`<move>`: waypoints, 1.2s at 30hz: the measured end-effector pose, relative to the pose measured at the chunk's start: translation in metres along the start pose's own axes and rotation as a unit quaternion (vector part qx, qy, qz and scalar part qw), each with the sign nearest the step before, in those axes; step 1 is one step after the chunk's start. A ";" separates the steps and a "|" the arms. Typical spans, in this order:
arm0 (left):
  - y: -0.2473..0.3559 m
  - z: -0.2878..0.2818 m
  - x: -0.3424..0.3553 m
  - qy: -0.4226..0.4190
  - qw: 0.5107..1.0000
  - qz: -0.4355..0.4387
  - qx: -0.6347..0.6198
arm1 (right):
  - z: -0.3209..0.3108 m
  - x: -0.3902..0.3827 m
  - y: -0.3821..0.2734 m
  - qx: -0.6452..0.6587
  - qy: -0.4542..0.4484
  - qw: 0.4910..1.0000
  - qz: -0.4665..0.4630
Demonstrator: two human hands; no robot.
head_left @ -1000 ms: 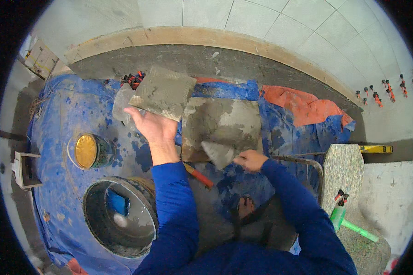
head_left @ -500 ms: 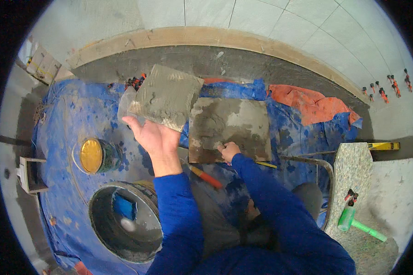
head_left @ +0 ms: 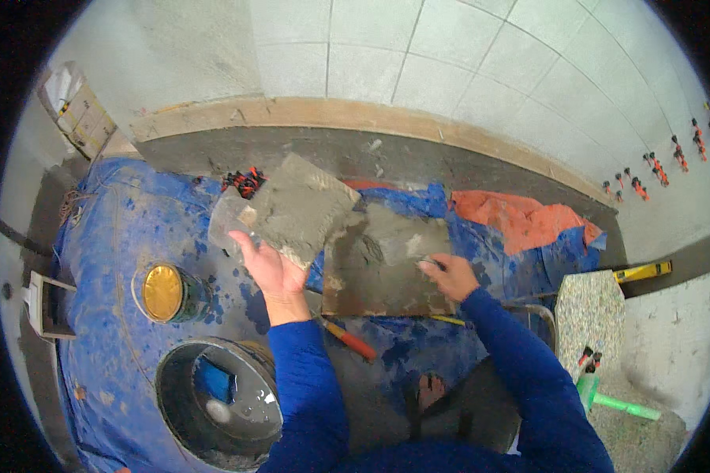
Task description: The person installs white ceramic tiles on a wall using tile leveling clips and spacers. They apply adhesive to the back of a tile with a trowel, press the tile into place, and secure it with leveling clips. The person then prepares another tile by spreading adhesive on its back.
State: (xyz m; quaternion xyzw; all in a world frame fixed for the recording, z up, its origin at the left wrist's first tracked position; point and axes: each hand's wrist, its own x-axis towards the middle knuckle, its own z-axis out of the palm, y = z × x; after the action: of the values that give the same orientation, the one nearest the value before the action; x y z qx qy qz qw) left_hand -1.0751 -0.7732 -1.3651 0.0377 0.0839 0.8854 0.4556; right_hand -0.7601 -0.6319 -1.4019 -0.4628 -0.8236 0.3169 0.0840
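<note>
My left hand (head_left: 271, 272) supports a tile (head_left: 304, 209) from below, palm up, thumb along its left edge. Grey mortar covers the tile's upward face, and the tile is tilted. Just right of it lies a square board (head_left: 390, 292) smeared with wet mortar, with a small heap (head_left: 364, 251) on its left half. My right hand (head_left: 453, 276) is over the board's right side, fingers curled together in a pinch; whatever small thing is between them is too hard to make out. A trowel with a red-orange handle (head_left: 350, 341) lies by the board's near edge.
A blue tarp (head_left: 126, 229) covers the floor. At left are a yellow-lidded can (head_left: 162, 292) and a water bucket (head_left: 166, 394) with a blue sponge (head_left: 213, 381). To the right, a green mallet (head_left: 625, 407) rests on a speckled board (head_left: 592, 303). A tiled wall (head_left: 450, 71) stands ahead.
My right hand has moved right across the board, away from the mortar heap. The tile in my left hand is now nearer the board. The view has tilted up, showing more wall.
</note>
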 end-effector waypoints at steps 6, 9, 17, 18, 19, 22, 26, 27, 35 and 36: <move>-0.014 -0.004 0.004 0.001 0.995 -0.094 0.015 | -0.065 -0.013 -0.047 0.046 0.189 0.962 -0.192; -0.042 0.001 0.001 0.005 0.989 -0.148 0.006 | -0.072 -0.002 -0.048 0.033 0.223 0.937 -0.267; -0.080 0.023 -0.024 -0.060 0.960 -0.254 -0.096 | -0.043 0.027 -0.025 -0.050 0.215 0.922 -0.317; -0.080 0.024 -0.026 -0.024 0.965 -0.249 -0.084 | -0.041 0.027 -0.022 -0.041 0.199 0.928 -0.312; -0.082 0.025 -0.026 -0.017 0.966 -0.245 -0.082 | -0.042 0.026 -0.019 -0.054 0.193 0.928 -0.314; -0.085 0.026 -0.027 0.002 0.970 -0.229 -0.076 | -0.047 0.027 -0.005 -0.088 0.190 0.926 -0.314; -0.082 0.027 -0.024 -0.004 0.973 -0.221 -0.070 | -0.053 0.034 0.024 -0.118 0.230 0.923 -0.285; -0.081 0.028 -0.022 0.017 0.978 -0.205 -0.047 | -0.054 0.036 0.033 -0.120 0.244 0.918 -0.287; -0.026 0.014 -0.004 -0.048 0.998 -0.034 -0.040 | -0.006 0.034 0.077 -0.256 0.081 0.958 -0.102; -0.022 0.011 -0.003 -0.043 0.998 -0.031 -0.045 | 0.017 0.038 0.072 -0.246 0.061 0.960 -0.121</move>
State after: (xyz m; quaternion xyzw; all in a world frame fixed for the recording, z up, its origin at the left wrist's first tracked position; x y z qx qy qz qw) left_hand -1.0544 -0.7624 -1.3582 0.0525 0.0259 0.8715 0.4870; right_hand -0.7372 -0.5815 -1.4642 -0.3851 -0.9190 0.0633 0.0556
